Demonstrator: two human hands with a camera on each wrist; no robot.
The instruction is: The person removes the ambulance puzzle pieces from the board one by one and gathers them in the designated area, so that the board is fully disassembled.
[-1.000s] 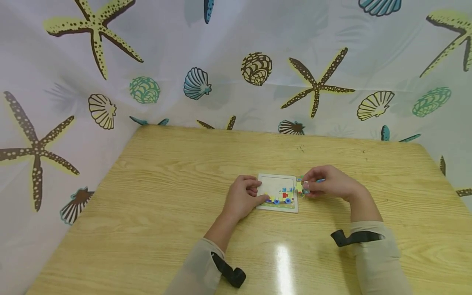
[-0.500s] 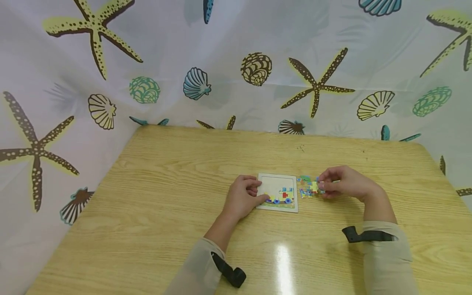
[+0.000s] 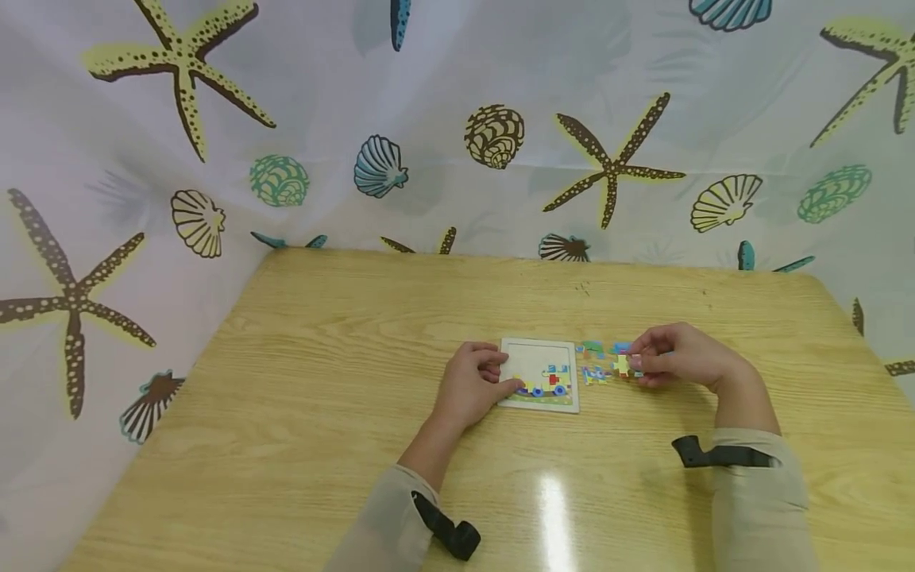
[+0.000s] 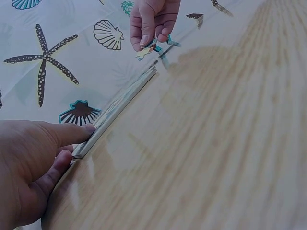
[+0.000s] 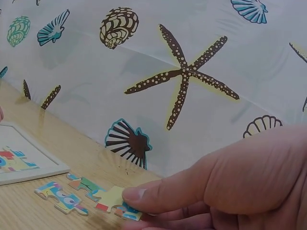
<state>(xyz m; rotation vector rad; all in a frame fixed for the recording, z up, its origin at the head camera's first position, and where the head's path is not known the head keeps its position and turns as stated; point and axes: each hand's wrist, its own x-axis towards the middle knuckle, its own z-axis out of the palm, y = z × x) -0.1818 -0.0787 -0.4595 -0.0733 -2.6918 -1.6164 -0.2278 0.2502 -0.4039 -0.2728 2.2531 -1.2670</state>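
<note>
A square white puzzle tray (image 3: 539, 344) lies on the table, its lower part filled with joined pieces showing a colourful vehicle with blue wheels. At its left edge my left hand (image 3: 472, 385) holds the tray, thumb on top and fingers along the side. To the right of the tray, my right hand (image 3: 679, 357) pinches a mostly yellow jigsaw piece (image 5: 110, 197) between thumb and fingers. A piece with a blue face (image 5: 62, 196) and a green-and-blue piece (image 5: 86, 184) lie between tray and right hand. More blue pieces are partly hidden beneath the right fingers.
The wood-grain table (image 3: 343, 334) extends around the tray. A white curtain (image 3: 443, 63) printed with shells and starfish stands along its back and sides. Black straps (image 3: 722, 456) sit on both sleeves.
My right hand has moved right, away from the tray's edge, with the yellow jigsaw piece. Loose pieces beside the tray have come into view. The left hand stays on the tray.
</note>
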